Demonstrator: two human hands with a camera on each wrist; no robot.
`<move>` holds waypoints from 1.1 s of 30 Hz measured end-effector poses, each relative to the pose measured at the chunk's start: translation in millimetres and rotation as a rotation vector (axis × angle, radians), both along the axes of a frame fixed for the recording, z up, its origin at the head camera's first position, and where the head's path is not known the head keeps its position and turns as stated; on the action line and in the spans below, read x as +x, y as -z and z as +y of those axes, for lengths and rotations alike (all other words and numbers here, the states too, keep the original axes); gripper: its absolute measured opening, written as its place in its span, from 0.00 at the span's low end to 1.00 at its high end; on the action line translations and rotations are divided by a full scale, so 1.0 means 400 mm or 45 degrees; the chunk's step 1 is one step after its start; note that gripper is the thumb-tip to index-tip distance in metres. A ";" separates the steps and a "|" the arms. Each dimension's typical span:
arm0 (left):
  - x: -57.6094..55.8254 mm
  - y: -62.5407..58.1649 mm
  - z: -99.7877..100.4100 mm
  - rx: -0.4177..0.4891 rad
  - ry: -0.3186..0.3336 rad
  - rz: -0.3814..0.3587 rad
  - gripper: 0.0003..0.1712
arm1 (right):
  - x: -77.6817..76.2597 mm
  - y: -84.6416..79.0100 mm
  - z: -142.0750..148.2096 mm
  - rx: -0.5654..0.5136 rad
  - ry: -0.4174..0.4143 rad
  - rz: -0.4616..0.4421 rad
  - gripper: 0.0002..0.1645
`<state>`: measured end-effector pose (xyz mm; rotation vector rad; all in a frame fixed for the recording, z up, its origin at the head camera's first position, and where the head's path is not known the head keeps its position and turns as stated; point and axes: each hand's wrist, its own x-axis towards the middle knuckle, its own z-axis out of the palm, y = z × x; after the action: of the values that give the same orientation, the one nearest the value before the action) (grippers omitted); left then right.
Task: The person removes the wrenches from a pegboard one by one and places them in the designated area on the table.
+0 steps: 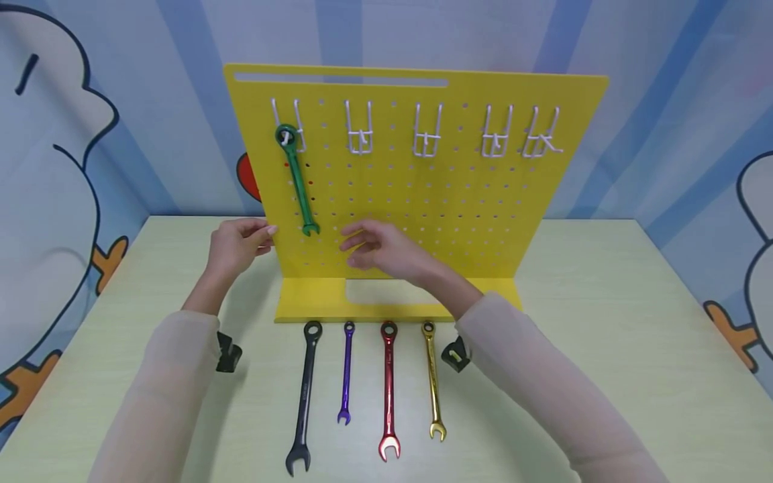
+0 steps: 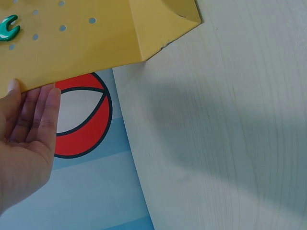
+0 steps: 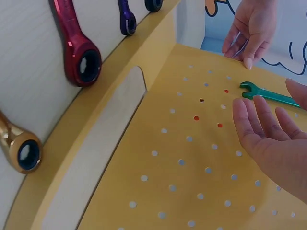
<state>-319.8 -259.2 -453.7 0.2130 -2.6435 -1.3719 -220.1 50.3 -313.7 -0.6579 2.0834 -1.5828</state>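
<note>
A green combination wrench point(image 1: 298, 178) hangs by its ring end from the leftmost hook of the yellow pegboard point(image 1: 423, 201), its open end pointing down. My left hand point(image 1: 235, 245) pinches the board's left edge, with the thumb point(image 2: 14, 87) on the front face and the fingers behind the edge. To the right of the green wrench's lower end is my right hand point(image 1: 386, 249), palm toward the wrench, fingers loosely bent and holding nothing. In the right wrist view the open end of the green wrench point(image 3: 268, 93) shows just beyond those fingers.
In front of the board's base lie a black wrench point(image 1: 304, 396), a purple wrench point(image 1: 347, 376), a red wrench point(image 1: 389, 389) and a gold wrench point(image 1: 433, 382), ring ends toward the board. Several white wire hooks point(image 1: 427, 137) line the upper board. A patterned backdrop stands behind the table point(image 1: 604, 335).
</note>
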 end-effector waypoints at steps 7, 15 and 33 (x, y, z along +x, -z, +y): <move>-0.001 0.002 0.001 0.015 -0.001 0.004 0.32 | -0.004 -0.023 -0.022 0.004 0.008 0.093 0.27; -0.002 0.003 -0.004 0.025 0.004 -0.013 0.32 | -0.009 -0.051 -0.045 -0.008 0.035 0.126 0.27; 0.108 -0.151 0.064 0.135 0.039 -0.118 0.26 | -0.028 -0.097 -0.083 -0.057 0.101 0.195 0.28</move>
<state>-276.5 -233.4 -393.2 0.2550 -2.6606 -1.5497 -231.2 16.9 -275.1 -0.7417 2.2149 -1.6739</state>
